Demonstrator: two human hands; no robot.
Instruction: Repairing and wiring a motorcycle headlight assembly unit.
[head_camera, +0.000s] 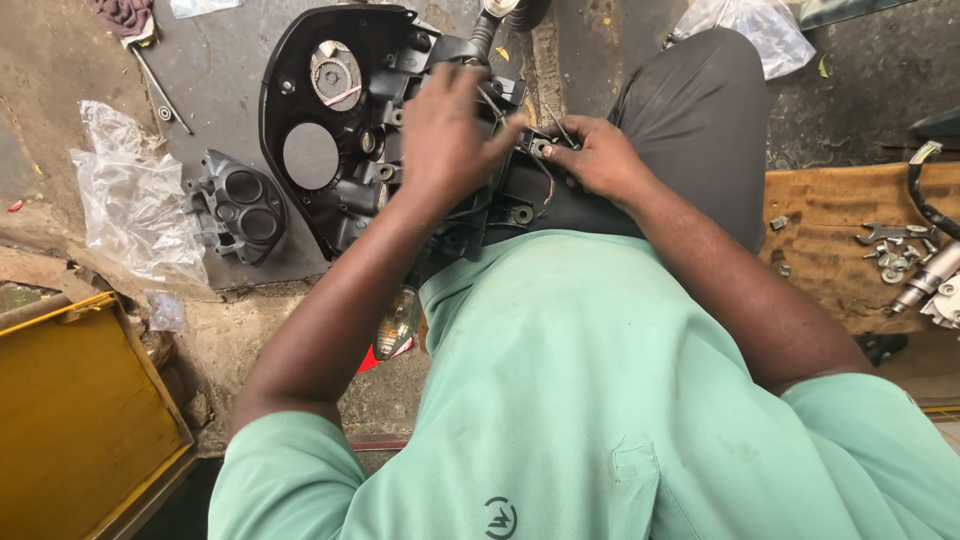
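A large black plastic housing (330, 120) with round openings lies face down across my lap and the floor. My left hand (450, 130) rests on its inner side, fingers spread over the mouldings and thin wires. My right hand (600, 155) pinches a small metal part (540, 147) at the housing's right edge, next to the wires. A black cable (483, 35) rises from the top of the housing.
A smaller dark grey bracket (238, 205) with two round holes lies left of the housing. Crumpled clear plastic bags (125, 190) sit further left, a yellow box (80, 400) at lower left. Spanners and bolts (895, 245) lie on a wooden board (830, 215) at right. A screwdriver (160, 90) lies at upper left.
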